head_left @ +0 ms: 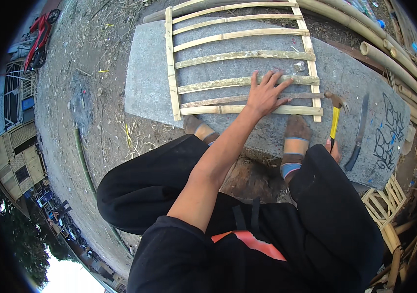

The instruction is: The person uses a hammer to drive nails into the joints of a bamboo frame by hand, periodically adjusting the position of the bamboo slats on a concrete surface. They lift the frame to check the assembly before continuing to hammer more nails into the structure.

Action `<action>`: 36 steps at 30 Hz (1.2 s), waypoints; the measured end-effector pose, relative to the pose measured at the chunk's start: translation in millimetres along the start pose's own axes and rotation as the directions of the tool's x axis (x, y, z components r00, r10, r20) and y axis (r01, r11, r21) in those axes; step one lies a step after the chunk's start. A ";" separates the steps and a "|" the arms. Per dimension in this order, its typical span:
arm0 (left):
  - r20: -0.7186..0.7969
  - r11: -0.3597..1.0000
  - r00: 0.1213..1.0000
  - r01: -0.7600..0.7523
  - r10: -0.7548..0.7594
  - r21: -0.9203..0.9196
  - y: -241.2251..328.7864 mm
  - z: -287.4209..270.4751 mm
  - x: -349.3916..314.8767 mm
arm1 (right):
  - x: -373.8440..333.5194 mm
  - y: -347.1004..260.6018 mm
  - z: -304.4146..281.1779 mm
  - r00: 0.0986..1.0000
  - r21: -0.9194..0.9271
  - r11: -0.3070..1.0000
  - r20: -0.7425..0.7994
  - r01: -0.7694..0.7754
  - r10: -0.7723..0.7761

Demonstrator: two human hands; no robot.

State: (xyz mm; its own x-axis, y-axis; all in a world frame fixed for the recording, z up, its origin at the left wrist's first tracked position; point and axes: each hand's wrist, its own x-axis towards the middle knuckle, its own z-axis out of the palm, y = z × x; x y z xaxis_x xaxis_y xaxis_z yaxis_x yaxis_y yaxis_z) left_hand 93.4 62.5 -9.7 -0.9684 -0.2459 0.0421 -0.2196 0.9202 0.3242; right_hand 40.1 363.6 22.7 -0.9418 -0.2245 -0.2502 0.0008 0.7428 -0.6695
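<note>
A ladder-like bamboo frame point(237, 57), with several pale slats lying across two side strips, rests on a grey concrete slab point(145, 73). My left hand point(266, 95) is pressed on the slats nearest me, palm down with its fingers spread. In my right hand point(334, 151), partly hidden behind my right knee, is the yellow handle of a claw hammer point(335, 119). The hammer's head is beside the right end of a darker, narrow slat point(208, 101). Right of the hammer, a long knife point(357, 134) with a dark handle lies on the slab.
My feet in striped socks point(294, 144) are at the slab's near edge, by the frame. Bamboo poles point(389, 56) are piled at the far right. A small bamboo lattice point(385, 202) is at the lower right. A red motorcycle point(38, 41) stands far left.
</note>
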 end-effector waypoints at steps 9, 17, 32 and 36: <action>0.032 0.993 0.995 -0.092 0.090 0.074 -52.5 -34.3 -31.3 | -13.4 14.5 12.5 0.995 0.061 0.995 -0.041 -0.084 0.086; -0.011 0.980 0.985 -0.172 0.174 0.104 -59.1 -33.0 -28.9 | -19.7 22.0 14.0 0.990 0.097 0.988 -0.060 -0.124 0.130; -0.085 0.979 0.977 -0.190 0.197 0.075 -60.9 -26.2 -27.9 | -23.7 27.5 11.6 0.980 0.127 0.977 -0.086 -0.169 0.180; -0.091 0.992 0.988 -0.127 0.127 0.003 -56.7 -26.3 -29.4 | -24.3 29.8 13.1 0.978 0.133 0.976 -0.092 -0.174 0.187</action>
State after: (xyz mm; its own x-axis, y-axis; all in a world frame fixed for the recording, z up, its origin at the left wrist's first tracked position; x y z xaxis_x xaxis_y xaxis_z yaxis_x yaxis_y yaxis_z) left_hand 137.4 9.5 -4.4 -0.9736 -0.1540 0.1686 -0.0953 0.9450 0.3130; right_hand 67.4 382.9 -0.3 -0.9519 -0.0227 -0.3055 0.2094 0.6798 -0.7029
